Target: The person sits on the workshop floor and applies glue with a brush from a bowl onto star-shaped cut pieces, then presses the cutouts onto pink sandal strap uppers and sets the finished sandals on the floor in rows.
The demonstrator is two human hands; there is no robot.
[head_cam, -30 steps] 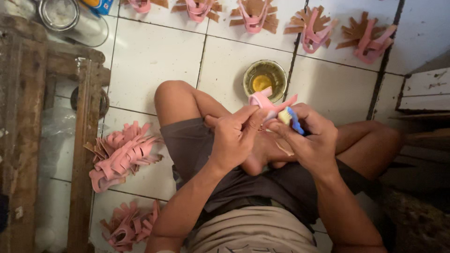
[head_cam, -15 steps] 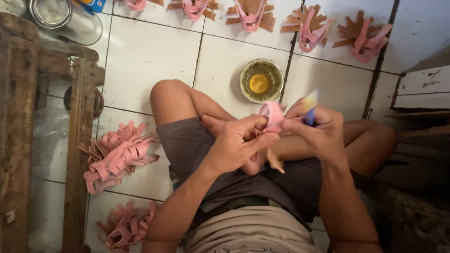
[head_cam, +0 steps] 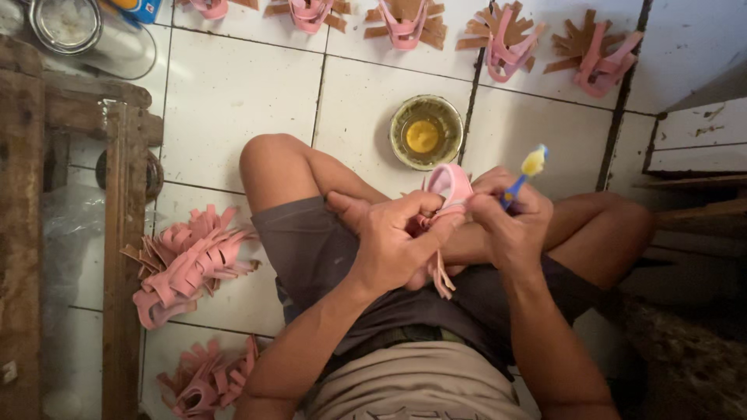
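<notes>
a person sits cross-legged on a white tiled floor (head_cam: pixel 233 93), working over the lap. the left hand (head_cam: pixel 397 245) is closed around a pink sandal upper (head_cam: pixel 447 194), fingers wrapped over its strap, with loose pink strips hanging below the palm. the right hand (head_cam: pixel 510 222) is closed on a blue-handled toothbrush (head_cam: pixel 521 179), its yellow-coated bristle end raised up and away from the upper, just beside it. the two hands touch above the crossed legs, near the middle of the floor.

just beyond the knees stands a small round bowl (head_cam: pixel 426 132) of yellow glue, on the tile and apart from the hands. along the far edge of the floor lies a row of finished pink uppers on brown soles (head_cam: pixel 506 39), spaced side by side. toward the left edge, a heap of pink uppers (head_cam: pixel 191 260) rests beside a worn wooden frame (head_cam: pixel 117 233), and a second heap (head_cam: pixel 206 381) lies near the near-left corner. a metal tin (head_cam: pixel 66 23) sits at the far-left corner.
</notes>
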